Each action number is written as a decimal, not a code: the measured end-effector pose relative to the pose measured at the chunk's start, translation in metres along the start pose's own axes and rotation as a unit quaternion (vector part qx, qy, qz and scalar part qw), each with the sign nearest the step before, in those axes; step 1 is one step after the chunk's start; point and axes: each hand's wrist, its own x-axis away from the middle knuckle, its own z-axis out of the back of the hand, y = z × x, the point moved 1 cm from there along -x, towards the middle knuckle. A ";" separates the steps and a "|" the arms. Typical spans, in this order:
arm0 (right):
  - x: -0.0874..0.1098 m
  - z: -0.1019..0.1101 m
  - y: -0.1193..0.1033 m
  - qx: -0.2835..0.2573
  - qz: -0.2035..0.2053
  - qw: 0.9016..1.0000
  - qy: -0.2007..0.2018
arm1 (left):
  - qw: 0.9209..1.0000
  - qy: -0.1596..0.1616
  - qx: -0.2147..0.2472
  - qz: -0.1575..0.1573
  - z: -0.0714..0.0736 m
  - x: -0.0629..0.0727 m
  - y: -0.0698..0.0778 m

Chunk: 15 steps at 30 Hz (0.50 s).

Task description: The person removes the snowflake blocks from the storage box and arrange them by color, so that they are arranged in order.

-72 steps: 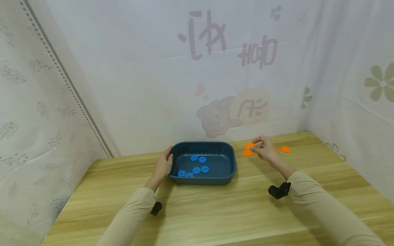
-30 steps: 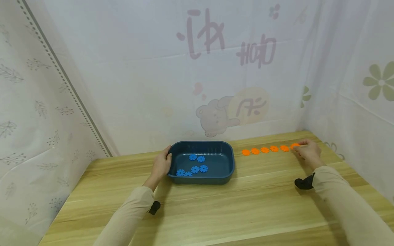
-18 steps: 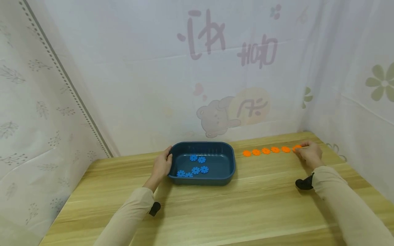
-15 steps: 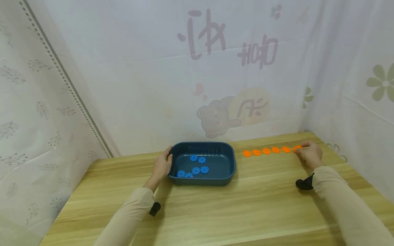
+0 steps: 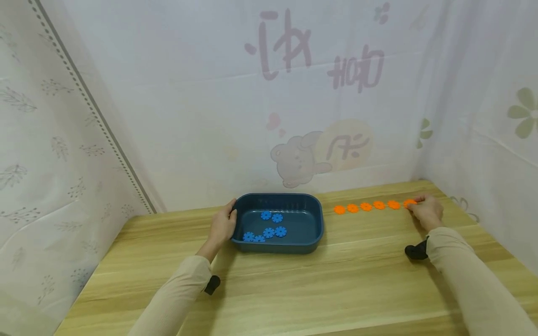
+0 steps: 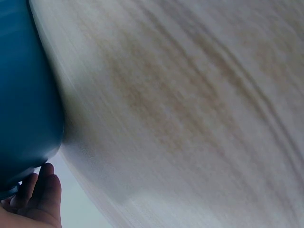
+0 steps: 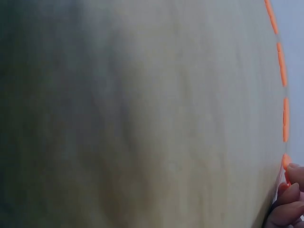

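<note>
A dark blue rectangular plastic tub (image 5: 313,246) stands on the table in the head view. My left hand (image 5: 222,224) grips its left rim, with the thumb at the edge; in the left wrist view, the fingers (image 6: 43,194) lie against the tub's outer wall. Inside the tub lie several blue snowflake building discs (image 5: 269,232). To its right, several orange snowflake discs (image 5: 366,206) form a straight row. At the row's right end my right hand (image 5: 428,211) pinches the last orange disc (image 5: 409,204) at table level, its right edge hidden by the fingertips.
The wooden table (image 5: 319,289) ends at a pale printed cloth (image 5: 201,116) hanging behind it and on both sides. A black wrist camera (image 5: 416,251) sits under the right cuff, another black camera (image 5: 212,284) under the left.
My right hand carried an orange disc from the left end of the orange row to its right end and lowered it to the table. The left hand and tub stay in place.
</note>
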 end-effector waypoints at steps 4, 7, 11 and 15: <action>0.000 -0.001 0.000 0.002 0.000 1.000 -0.001 | 1.000 -0.002 0.004 0.000 0.001 0.001 0.002; -0.001 -0.002 -0.001 0.003 -0.003 1.000 -0.003 | 1.000 -0.003 0.007 0.000 0.002 0.001 0.003; -0.004 -0.003 -0.002 0.011 -0.006 1.000 0.000 | 1.000 -0.006 0.005 0.003 0.002 0.001 0.003; -0.004 -0.003 -0.004 0.020 -0.010 1.000 0.004 | 1.000 -0.008 0.008 0.009 0.001 0.001 0.003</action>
